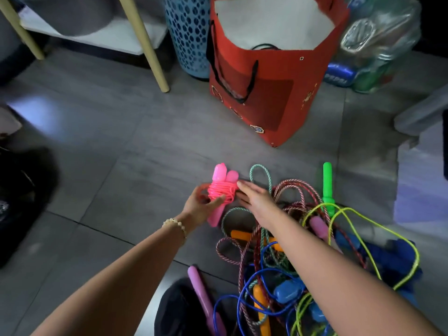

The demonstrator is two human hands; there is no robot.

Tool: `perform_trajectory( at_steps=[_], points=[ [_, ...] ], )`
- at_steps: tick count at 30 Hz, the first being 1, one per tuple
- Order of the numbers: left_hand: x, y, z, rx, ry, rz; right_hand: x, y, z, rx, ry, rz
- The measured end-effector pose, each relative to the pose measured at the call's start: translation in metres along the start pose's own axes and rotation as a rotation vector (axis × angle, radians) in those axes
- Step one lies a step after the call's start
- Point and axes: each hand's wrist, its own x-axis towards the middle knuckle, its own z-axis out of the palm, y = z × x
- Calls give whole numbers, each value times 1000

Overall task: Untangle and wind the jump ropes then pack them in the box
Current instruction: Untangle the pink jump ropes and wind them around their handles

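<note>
Both hands meet over the floor [121, 146] just in front of the red box [278, 105], on its near side. The left hand [196, 207] grips the pink jump rope [221, 190], fingers and thumb curled round the lower part of the bundle. The cord is wound in tight loops around the two pink handles, whose rounded ends point toward the box. A bead bracelet [174, 224] sits on the left wrist. The right hand [254, 197] is flat, with fingers straight and together and the fingertips at the bundle's side. Whether they actually touch the coil I cannot tell.

The red box stands upright and open-topped, with a white lining and black carrying straps hanging down its front wall. A dark loop of cord shows just inside its near rim.

Nearer the person than the box, and a little to its right, lies the tangled pile of ropes [271, 253]. It holds red-and-white braid, teal braid, blue cord and a yellow-green cord [363, 221], all crossing one another. A green handle [327, 185] lies at the pile's edge closest to the box. An orange handle [260, 309], a blue handle [288, 291] and a purple handle [201, 292] lie farther from the box.

Left of the box stands a blue perforated basket [188, 32], touching or just beside it, and beyond that is a shelf with pale legs [145, 44]. Right of the box is a clear bag of bottles [378, 44].
</note>
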Motion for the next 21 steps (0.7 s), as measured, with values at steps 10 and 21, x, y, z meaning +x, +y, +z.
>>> perform_trajectory(
  at_steps=[10,21],
  points=[
    [-57,40,-42,578,-214,-149,-89,-19,-38,-342,-54,-107],
    [-131,-44,-26,664,-221,-326,-162,89,-29,-463,-144,140]
  ],
)
